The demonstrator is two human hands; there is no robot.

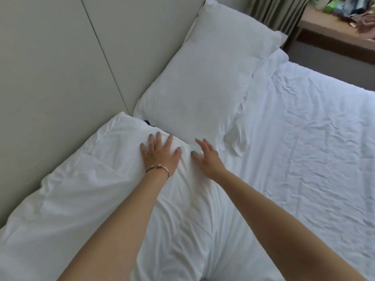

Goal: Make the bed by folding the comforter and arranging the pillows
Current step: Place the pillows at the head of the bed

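Hands (160, 154) flat on pillow (91, 199)

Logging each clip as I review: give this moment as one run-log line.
left hand: flat, pressing near pillow | right hand: open, at its edge | far pillow: against headboard | sheet: wrinkled

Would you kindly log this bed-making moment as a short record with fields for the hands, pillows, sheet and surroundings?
left hand: left hand pressed flat, fingers spread, on the near pillow
right hand: right hand open, fingers straight, at the near pillow's right edge
far pillow: far pillow lies against the headboard, beside the near one
sheet: sheet is white and wrinkled
wrist: bracelet on the left wrist
background: cluttered side table by a curtain
comforter: not identifiable
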